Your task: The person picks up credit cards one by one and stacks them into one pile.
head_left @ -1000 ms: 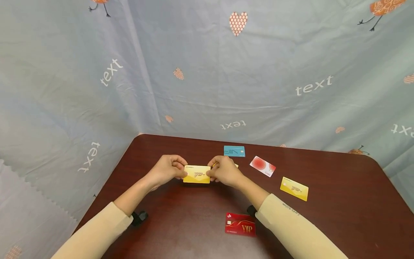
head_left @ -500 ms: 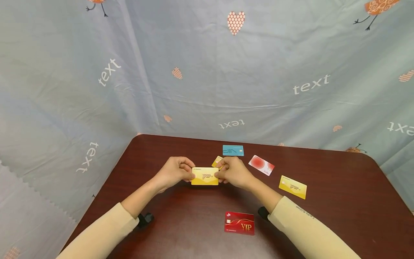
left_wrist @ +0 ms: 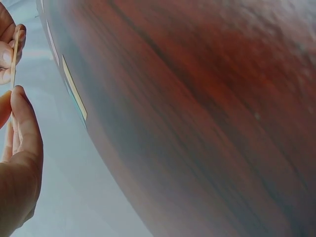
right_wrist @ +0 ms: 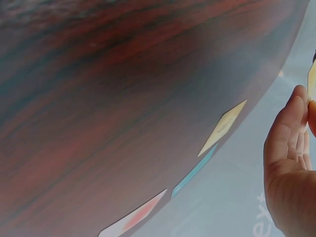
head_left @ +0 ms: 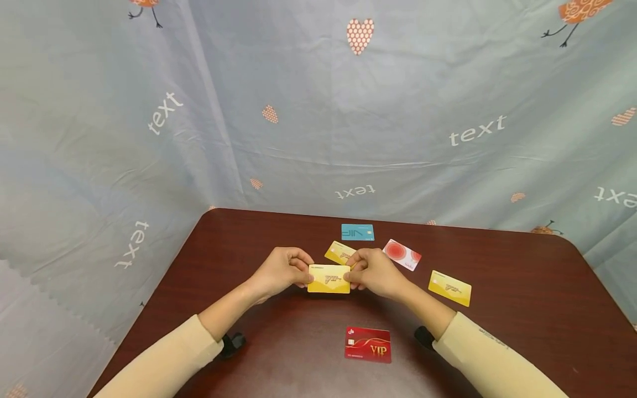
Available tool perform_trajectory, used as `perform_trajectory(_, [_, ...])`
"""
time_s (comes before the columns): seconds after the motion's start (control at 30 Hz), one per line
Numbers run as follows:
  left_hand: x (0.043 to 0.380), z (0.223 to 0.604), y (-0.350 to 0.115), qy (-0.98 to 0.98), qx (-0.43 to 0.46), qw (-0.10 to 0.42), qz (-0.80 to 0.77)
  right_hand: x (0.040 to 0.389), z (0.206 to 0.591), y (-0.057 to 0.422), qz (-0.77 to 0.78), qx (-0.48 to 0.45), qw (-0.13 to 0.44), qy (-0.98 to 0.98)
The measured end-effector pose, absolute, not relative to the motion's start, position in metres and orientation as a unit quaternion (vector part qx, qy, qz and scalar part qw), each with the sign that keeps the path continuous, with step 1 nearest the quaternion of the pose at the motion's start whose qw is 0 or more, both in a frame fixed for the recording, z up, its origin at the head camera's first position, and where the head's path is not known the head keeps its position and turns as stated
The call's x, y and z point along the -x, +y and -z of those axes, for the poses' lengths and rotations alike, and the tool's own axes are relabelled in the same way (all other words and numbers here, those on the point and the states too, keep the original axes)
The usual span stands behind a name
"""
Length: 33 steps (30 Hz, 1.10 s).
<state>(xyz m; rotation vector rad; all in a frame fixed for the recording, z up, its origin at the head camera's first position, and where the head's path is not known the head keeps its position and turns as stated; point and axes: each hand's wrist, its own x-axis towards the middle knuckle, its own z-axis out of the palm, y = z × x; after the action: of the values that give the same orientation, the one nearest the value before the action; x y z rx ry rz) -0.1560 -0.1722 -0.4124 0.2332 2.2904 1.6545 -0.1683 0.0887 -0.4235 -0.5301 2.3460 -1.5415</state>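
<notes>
A yellow card [head_left: 329, 279] is held between both hands over the middle of the table, its printed face toward the head camera. My left hand [head_left: 281, 272] pinches its left edge between thumb and fingers, and my right hand [head_left: 376, 272] pinches the right edge. From the left wrist, the held card [left_wrist: 15, 57] appears edge-on, with the left hand [left_wrist: 24, 133] below and the other hand's fingertips above. In the right wrist view, the right hand [right_wrist: 291, 148] grips the card at the frame's edge. Just behind the hands lies another yellow card [head_left: 340, 252], partly covered by the right hand.
On the dark red-brown table [head_left: 522, 331] lie a blue card [head_left: 357, 232] at the back, a white-and-red card [head_left: 401, 255], a third yellow card [head_left: 449, 288] to the right and a red VIP card [head_left: 367, 344] nearer the front. A patterned curtain [head_left: 398, 110] hangs behind.
Both hands have moved right and slightly nearer with the pinched yellow card. The yellow card lying behind them has come more into sight. The cards on the table keep their places.
</notes>
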Motion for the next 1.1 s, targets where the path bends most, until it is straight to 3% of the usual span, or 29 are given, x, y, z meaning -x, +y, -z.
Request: perform_trajectory(1.1, [0.134,0.416,-0.13,0.769,-0.112,0.196,-0.598,0.127,0.43,0.136,0.534,0.17,0.134,0.817])
